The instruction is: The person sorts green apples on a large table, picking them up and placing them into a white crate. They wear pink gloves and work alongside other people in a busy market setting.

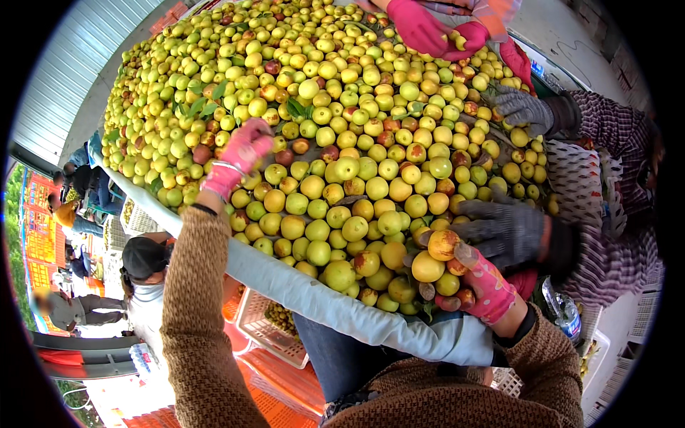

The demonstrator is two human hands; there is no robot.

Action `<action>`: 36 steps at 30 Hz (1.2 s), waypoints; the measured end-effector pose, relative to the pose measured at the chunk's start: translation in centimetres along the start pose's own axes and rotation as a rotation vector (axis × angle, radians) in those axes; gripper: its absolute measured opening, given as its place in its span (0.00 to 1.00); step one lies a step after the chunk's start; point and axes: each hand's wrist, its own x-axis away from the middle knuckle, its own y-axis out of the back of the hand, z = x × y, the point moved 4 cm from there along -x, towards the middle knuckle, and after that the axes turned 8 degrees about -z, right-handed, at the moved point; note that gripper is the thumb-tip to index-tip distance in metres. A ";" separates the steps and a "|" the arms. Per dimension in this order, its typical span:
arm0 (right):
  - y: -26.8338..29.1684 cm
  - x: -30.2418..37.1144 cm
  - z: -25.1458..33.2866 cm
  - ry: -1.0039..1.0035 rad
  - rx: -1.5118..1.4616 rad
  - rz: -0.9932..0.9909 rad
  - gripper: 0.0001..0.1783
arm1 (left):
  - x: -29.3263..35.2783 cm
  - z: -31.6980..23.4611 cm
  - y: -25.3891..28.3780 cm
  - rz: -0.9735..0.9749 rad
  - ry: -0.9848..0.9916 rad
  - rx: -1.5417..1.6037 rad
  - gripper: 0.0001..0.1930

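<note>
A broad heap of yellow-green jujubes, some blotched red-brown, covers the table in front of me. My left hand, in a pink glove, is above the heap's left side; its fingers are curled together, and what they hold, if anything, is hidden. At the near right edge my right hand, in a pink glove with dirty grey fingertips, cups several jujubes between thumb and fingers. Right beside it, a co-worker's grey-gloved hand rests on the fruit.
A pale blue cloth covers the table's near edge. Across from me, another person's pink-gloved hands hold fruit. A second grey glove touches the heap at right. Crates stand below left; white foam netting lies at right.
</note>
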 end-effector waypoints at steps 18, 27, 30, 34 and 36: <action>-0.1 0.1 0.3 -0.025 0.042 -0.067 0.35 | -4.1 1.7 -5.0 0.184 0.017 -0.500 0.29; -0.2 0.1 0.1 -0.014 0.067 -0.143 0.38 | 1.0 -4.4 -2.6 -0.144 0.161 0.590 0.25; 0.8 0.0 -0.7 0.004 -0.019 -0.207 0.36 | 6.0 -10.0 -4.9 0.048 0.119 0.978 0.23; 1.9 0.5 -0.7 0.042 0.024 -0.156 0.27 | 13.9 -14.5 -11.4 0.147 0.336 1.202 0.24; 1.6 2.4 0.5 0.100 0.013 -0.135 0.25 | 17.2 -18.3 -14.4 0.244 0.446 1.327 0.22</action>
